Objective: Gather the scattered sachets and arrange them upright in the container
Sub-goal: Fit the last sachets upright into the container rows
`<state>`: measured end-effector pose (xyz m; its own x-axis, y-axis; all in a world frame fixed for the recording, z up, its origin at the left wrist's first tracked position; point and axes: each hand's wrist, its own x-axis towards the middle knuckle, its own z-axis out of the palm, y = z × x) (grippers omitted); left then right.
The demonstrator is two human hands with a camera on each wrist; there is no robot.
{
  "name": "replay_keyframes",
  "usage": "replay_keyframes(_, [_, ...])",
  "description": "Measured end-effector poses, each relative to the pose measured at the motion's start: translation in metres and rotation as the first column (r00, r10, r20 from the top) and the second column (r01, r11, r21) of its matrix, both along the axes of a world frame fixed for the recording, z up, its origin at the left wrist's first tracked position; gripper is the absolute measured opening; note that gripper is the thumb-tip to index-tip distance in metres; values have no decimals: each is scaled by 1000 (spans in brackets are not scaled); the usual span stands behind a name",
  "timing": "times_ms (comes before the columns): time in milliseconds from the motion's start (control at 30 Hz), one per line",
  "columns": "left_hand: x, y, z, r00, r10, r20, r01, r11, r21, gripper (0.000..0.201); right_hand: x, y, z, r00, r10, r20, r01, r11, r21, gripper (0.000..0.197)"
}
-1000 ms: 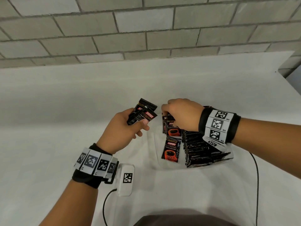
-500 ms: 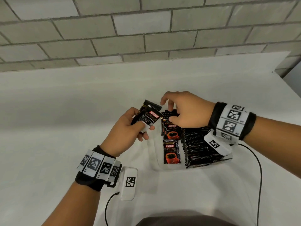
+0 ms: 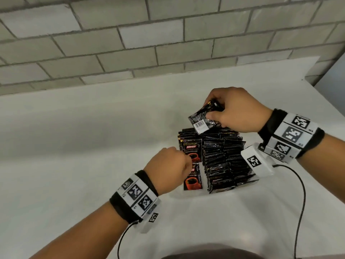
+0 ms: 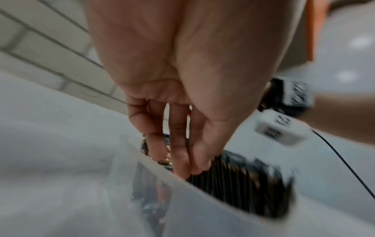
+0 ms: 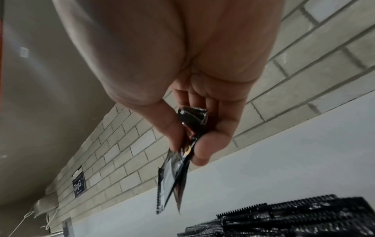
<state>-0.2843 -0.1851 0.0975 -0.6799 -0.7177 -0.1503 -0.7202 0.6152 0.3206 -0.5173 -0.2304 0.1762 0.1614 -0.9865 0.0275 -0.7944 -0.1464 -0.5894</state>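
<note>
Black sachets (image 5: pixel 176 174) are pinched between the thumb and fingers of the right hand (image 3: pixel 235 111) and held up above the far end of the container (image 4: pixel 182 197), not touching it. Rows of packed sachets (image 3: pixel 224 159) are stood upright inside the clear container on the white table (image 3: pixel 84 137). Fingers (image 4: pixel 178 144) of the left hand (image 3: pixel 166 169) are reached down into the container's left side, among the sachets; whether one is gripped cannot be told

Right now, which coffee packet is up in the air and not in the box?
The sachet with the white barcode label, pinched in the right hand. It hangs above the clear container, while all the other sachets sit inside.
</note>
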Motion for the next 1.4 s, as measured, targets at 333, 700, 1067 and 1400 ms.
replay_keyframes(333, [-33, 8, -28, 874, -66, 481, 135, 985, -109, 50, -1, 14, 0, 999, 38, 34, -38, 999, 0, 19])
replay_keyframes(700, [-33, -19, -9, 978, 28, 208, -43, 997, 65, 17, -7, 11, 0, 1000, 19, 11, -19, 1000, -14, 18])
replay_keyframes(1067, [-38, -55, 18, 966, 248, -75, -249, 968, -7, 17, -9, 9, 1, 1000, 16, 23, -16, 1000, -26, 17])
replay_keyframes(1400, [-34, -53, -1, 966, 240, -101, -238, 971, 32, 26, -16, 11, -1, 1000, 9, 4, -8, 1000, -29, 18])
